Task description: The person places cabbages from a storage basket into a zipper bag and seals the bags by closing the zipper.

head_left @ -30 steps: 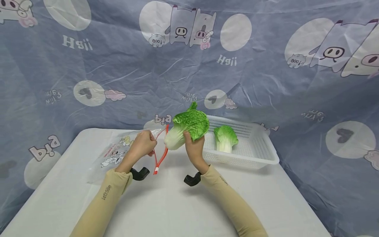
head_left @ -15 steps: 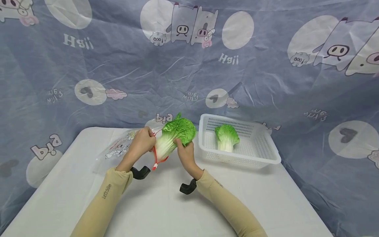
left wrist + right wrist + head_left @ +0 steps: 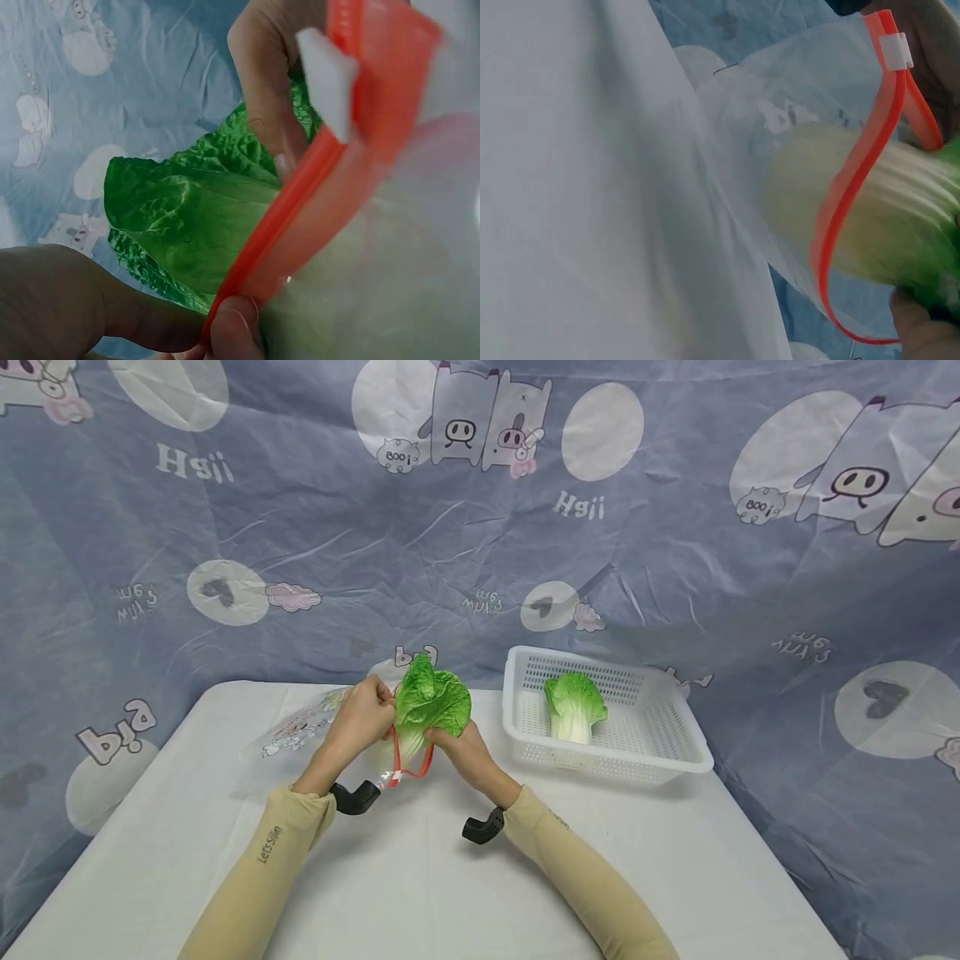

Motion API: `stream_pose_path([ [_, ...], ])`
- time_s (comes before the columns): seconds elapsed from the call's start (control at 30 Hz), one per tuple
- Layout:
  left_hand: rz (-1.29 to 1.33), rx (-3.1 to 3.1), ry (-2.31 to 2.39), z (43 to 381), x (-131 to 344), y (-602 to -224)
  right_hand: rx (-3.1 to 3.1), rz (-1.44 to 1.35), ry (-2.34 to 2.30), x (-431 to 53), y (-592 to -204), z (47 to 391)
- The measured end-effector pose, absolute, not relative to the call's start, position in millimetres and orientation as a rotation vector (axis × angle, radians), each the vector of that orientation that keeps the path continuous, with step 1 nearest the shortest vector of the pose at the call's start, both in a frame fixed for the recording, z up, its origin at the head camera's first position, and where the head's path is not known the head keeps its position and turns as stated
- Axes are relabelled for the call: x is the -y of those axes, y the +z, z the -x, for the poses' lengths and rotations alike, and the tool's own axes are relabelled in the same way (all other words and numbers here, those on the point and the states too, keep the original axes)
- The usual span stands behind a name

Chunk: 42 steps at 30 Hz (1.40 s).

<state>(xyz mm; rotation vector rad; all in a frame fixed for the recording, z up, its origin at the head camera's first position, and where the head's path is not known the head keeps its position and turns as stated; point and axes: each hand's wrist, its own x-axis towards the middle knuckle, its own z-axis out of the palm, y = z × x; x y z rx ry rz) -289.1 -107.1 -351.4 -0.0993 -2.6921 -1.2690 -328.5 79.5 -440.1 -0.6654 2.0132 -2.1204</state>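
Observation:
My left hand [image 3: 362, 717] pinches the red zip edge [image 3: 281, 214] of a clear printed zip bag [image 3: 296, 735]; the thumb lies on the strip in the left wrist view. A white slider [image 3: 896, 51] sits at one end of the strip. My right hand [image 3: 471, 756] grips a Chinese cabbage [image 3: 447, 700] by its leafy part, thumb on the near side. The cabbage's pale base [image 3: 802, 199] is inside the bag mouth, seen through the plastic. Its green leaves stick out of the opening, up and to the right.
At the right, a white perforated plastic basket [image 3: 615, 764] holds another Chinese cabbage [image 3: 574, 714]. Both stand on a white-covered table [image 3: 420, 877]. Behind hangs a blue-grey printed curtain [image 3: 420, 543].
My right hand has brought the cabbage left and down, base first, into the bag mouth, and its leaves have turned more upright. The left hand stays at the bag edge.

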Motion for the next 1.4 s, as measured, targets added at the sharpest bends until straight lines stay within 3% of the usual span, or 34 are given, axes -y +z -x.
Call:
stream_pose_path([
  [0.23, 0.115, 2.703, -1.211, 290.2, 106.0, -352.4, -1.914, 0.79, -1.967, -80.4, -446.1, 334.3],
  [0.6, 0.197, 2.67, -1.166, 289.4, 103.2, -352.8, -2.114, 0.757, -1.674, -81.8, -454.1, 338.1],
  [1.4, 0.562, 2.606, -1.12, 294.2, 94.4, -359.4, -2.479, 0.797, -1.145, -63.1, -429.5, 326.2],
])
